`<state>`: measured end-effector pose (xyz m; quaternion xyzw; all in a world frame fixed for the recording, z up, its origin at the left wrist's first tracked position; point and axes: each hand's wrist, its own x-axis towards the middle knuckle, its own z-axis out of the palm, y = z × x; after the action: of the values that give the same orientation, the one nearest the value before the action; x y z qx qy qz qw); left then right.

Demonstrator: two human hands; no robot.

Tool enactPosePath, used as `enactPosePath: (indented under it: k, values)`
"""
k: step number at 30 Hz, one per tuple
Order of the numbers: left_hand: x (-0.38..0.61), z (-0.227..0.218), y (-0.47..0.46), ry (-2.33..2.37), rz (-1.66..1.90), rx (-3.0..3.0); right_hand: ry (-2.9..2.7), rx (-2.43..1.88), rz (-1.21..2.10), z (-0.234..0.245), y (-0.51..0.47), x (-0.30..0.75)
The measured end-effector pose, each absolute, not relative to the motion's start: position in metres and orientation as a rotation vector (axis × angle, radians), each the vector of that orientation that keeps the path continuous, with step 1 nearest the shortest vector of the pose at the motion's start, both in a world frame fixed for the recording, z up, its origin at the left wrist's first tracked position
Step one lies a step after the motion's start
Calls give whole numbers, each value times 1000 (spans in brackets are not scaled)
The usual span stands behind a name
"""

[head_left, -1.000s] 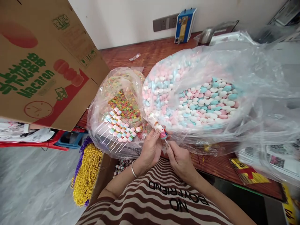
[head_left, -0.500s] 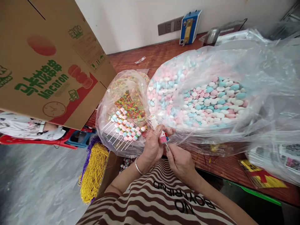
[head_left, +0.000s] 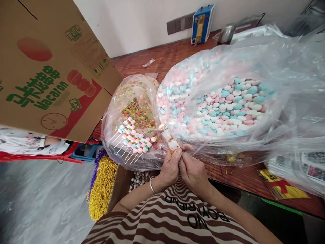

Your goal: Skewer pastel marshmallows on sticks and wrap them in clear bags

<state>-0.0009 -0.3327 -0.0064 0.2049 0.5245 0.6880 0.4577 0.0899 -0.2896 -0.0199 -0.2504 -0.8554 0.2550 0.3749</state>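
My left hand (head_left: 170, 169) is closed round a wrapped candy skewer (head_left: 171, 141), in a small white wrapper with a cartoon print, which slants up and left from the fingers. Against it, my right hand (head_left: 195, 171) pinches at the lower end, where the fingers hide the stick. Just left of my hands, several candy skewers (head_left: 137, 138) with pink, white and blue pieces on white sticks lie on a clear bag of small multicoloured candies (head_left: 139, 113). Beyond my hands spreads a large clear bag of pink, white and blue candies (head_left: 223, 108).
A cardboard carton (head_left: 58, 67) stands at the left. On the brown table (head_left: 132, 64) are a blue device (head_left: 202, 25) by the wall, a metal cup (head_left: 225, 34) and a pack of gold ties (head_left: 281, 185). Gold bead strings (head_left: 103, 189) hang at the lower left.
My hands have drawn together at the wrapper's lower end, my right fingers now against my left thumb. The wrapper has turned, showing a different part of its print. The view has shifted slightly.
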Motion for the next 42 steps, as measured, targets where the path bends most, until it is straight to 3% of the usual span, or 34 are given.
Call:
enactPosePath:
  k: [4, 10, 16, 28, 32, 42]
  values:
    - [-8, -3, -331, 1190, 1667, 482, -2209, -648, 672, -19, -288, 90]
    - [-43, 28, -309, 888, 1934, 172, -2286, -576, 724, -15, -290, 92]
    - [-60, 34, -303, 911, 1808, 22, -2182, -586, 959, -2, -285, 96]
    - [-46, 22, -319, 1131, 1502, 37, -2372, -274, 243, -12, -282, 102]
    - [-41, 21, -327, 1129, 1490, 10, -2394, -145, 141, -12, -280, 105]
    - [-36, 29, -339, 1167, 1648, -8, -2420, 34, 620, -16, -278, 104]
